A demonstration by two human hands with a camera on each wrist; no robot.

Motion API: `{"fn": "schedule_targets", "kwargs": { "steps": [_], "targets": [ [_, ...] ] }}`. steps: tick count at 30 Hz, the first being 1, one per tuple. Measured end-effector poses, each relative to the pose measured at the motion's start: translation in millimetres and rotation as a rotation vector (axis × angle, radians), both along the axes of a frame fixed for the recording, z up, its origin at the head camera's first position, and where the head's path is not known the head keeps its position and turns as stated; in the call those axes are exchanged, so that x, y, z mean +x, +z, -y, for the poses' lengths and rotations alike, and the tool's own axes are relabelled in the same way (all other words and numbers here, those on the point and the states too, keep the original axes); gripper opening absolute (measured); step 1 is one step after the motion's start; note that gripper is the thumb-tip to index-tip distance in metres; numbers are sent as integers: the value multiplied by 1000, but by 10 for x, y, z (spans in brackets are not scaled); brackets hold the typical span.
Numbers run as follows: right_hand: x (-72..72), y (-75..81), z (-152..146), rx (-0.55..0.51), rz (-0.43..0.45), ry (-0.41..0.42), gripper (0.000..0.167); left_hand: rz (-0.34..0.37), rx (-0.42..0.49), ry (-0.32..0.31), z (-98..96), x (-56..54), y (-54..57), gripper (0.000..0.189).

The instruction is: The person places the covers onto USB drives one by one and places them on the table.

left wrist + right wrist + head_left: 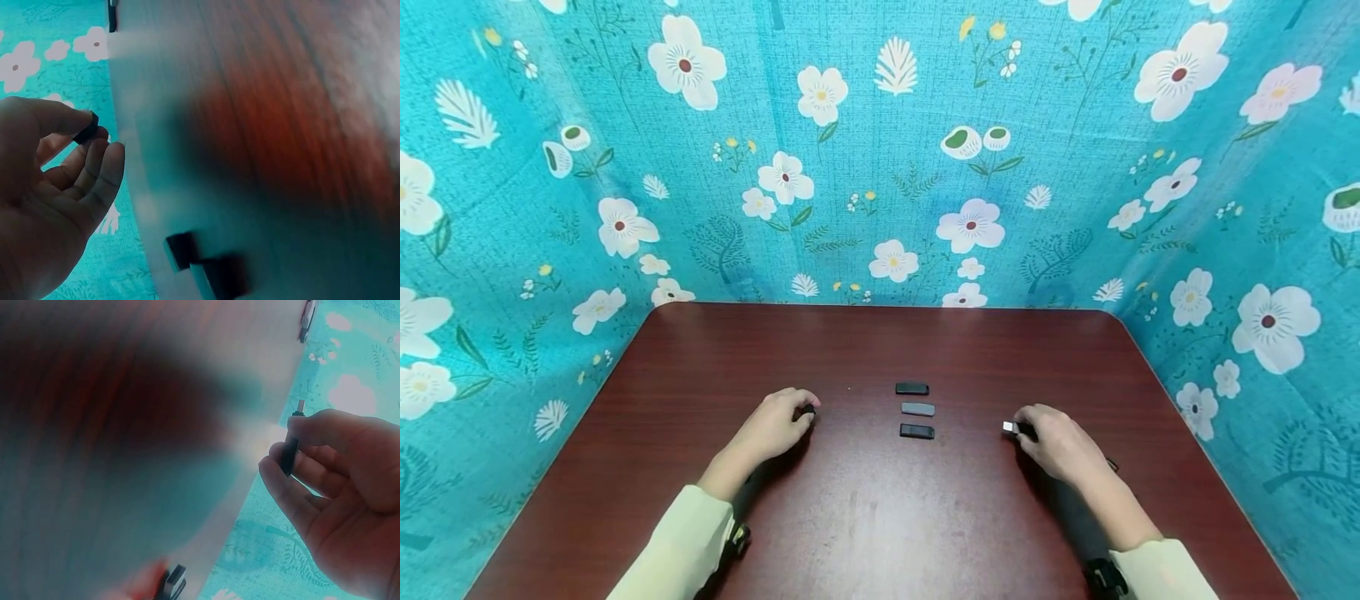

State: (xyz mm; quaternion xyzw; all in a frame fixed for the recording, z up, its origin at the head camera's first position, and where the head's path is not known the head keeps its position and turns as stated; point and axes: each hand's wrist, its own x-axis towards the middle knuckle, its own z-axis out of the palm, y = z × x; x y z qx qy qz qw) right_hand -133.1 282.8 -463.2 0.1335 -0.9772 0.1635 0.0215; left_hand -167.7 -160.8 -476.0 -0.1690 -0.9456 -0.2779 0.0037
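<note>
On a dark reddish-brown table with rounded far corners (880,350), a person's two bare hands work on either side of three small flat sticks. The left hand (778,421) pinches a small black block-like piece (808,409) between thumb and fingers; the left wrist view shows the gap between them narrow, with the piece (86,129) gripped near the fingertips and the other fingers loosely bent. The right hand (1060,442) holds a slim black USB stick with a bare silver metal plug (1026,431), thumb on one side and fingers on the other, the plug pointing toward the middle of the table. Whether either held thing touches the tabletop cannot be told. Between the hands, well apart from both, the three sticks lie flat in a short column, nearly parallel with narrow gaps: a black rectangular stick (912,388) farthest from the person, a grey rectangular stick (918,409) in the middle, and a second black rectangular stick (917,432) nearest. Beside the right wrist a small dark item (1112,464) shows, mostly hidden by the arm. Pale green sleeves (681,542) cover both forearms, and a turquoise cloth printed with white flowers (865,108) hangs behind the table.
</note>
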Motion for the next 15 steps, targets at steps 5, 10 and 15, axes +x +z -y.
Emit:
{"fn": "schedule_targets", "kwargs": {
  "steps": [5,10,15],
  "targets": [
    [19,25,68,-4,33,1,17,45,-7,9,-61,1,-17,20],
    [32,27,108,-6,27,19,18,53,-38,19,-112,18,6,23],
    [34,14,136,-3,4,34,18,93,-33,25,-168,30,18,22]
  ]
}}
